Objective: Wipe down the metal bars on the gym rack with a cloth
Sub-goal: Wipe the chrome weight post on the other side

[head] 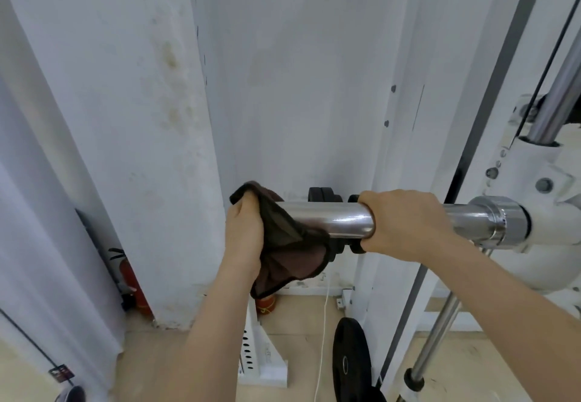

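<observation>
A shiny chrome bar sleeve sticks out leftward from the white gym rack. My left hand is closed on a dark brown cloth, which wraps over the free left end of the sleeve and hangs below it. My right hand grips the sleeve just right of the bare shiny stretch, fingers curled around it. The thinner bar section and collar run on to the right into the rack's white carriage.
A white wall and pillar stand directly behind the bar end. Below lie a black weight plate, a white perforated rack foot, a white cable, a red fire extinguisher and a chrome guide rod.
</observation>
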`<state>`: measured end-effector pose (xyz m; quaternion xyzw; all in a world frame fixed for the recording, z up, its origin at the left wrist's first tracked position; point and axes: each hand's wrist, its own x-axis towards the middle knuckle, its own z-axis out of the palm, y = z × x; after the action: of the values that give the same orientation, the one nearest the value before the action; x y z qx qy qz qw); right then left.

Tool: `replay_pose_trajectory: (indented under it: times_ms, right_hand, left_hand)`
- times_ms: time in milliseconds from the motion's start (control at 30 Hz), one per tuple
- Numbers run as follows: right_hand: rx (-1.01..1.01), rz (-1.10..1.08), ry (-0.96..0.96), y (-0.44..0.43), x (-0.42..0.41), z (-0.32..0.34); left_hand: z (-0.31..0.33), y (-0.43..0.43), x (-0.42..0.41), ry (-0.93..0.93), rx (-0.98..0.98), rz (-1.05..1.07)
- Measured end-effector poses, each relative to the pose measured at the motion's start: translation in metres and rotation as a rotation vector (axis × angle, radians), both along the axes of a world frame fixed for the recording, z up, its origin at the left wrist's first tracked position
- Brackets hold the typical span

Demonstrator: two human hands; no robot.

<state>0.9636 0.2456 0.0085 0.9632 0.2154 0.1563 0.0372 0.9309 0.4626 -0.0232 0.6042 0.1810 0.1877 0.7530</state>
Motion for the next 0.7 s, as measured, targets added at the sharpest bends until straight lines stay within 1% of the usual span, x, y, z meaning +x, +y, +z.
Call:
replay_pose_trajectory:
  times_ms: [67, 133, 167, 200, 233, 267, 300, 333, 367, 400, 433, 467, 500, 567, 667, 700]
  right_hand:
    - [-0.002, -0.002, -0.002, 0.000, 0.001, 0.000]
    - [-0.002, -0.002, 0.000, 0.000, 0.002, -0.001]
    - [0.000, 0.001, 0.001, 0.000, 0.002, -0.002]
    - [0.007, 0.006, 0.000, -0.001, 0.003, -0.003]
    - [0.011, 0.009, -0.004, -0.001, 0.004, -0.004]
    - [0.012, 0.012, -0.011, -0.001, 0.004, -0.004]
    - [0.014, 0.014, -0.015, -0.001, 0.005, -0.005]
    - [0.015, 0.018, -0.019, -0.001, 0.005, -0.004]
    - [0.014, 0.018, -0.021, -0.001, 0.005, -0.004]
    - [0.016, 0.016, -0.024, -0.001, 0.004, -0.003]
    - [0.021, 0.010, -0.024, 0.000, 0.003, -0.002]
    - [0.025, -0.003, -0.029, 0.001, 0.002, -0.001]
    - [0.022, -0.023, -0.027, 0.001, 0.000, 0.001]
    - [0.012, -0.040, 0.003, 0.002, -0.005, 0.005]
    - [0.018, -0.019, 0.048, 0.000, -0.007, 0.008]
    - [0.031, -0.011, 0.058, -0.001, -0.006, 0.008]
  left_hand:
    - [0.001, 0.003, 0.002, 0.074, -0.109, 0.008]
    - [-0.005, 0.010, 0.000, 0.127, -0.149, 0.029]
    - [-0.007, 0.015, -0.005, 0.134, -0.123, 0.083]
    - [-0.007, 0.022, -0.010, 0.110, -0.049, 0.150]
    - [-0.006, 0.028, -0.017, 0.048, 0.054, 0.195]
    - [-0.001, 0.034, -0.022, -0.037, 0.158, 0.192]
    - [0.007, 0.033, -0.026, -0.117, 0.269, 0.133]
    - [0.012, 0.027, -0.028, -0.156, 0.459, 0.054]
    - [0.016, 0.017, -0.027, -0.156, 0.774, -0.008]
    - [0.018, 0.003, -0.024, -0.177, 1.132, -0.009]
    - [0.017, -0.013, -0.019, -0.210, 1.402, 0.054]
    - [0.016, -0.030, -0.014, -0.231, 1.531, 0.076]
    - [0.014, -0.047, -0.010, -0.223, 1.550, 0.052]
    - [0.006, -0.071, -0.002, -0.274, 1.579, -0.020]
    - [0.005, -0.078, -0.001, -0.357, 1.704, -0.045]
    - [0.009, -0.068, -0.007, -0.311, 1.697, -0.083]
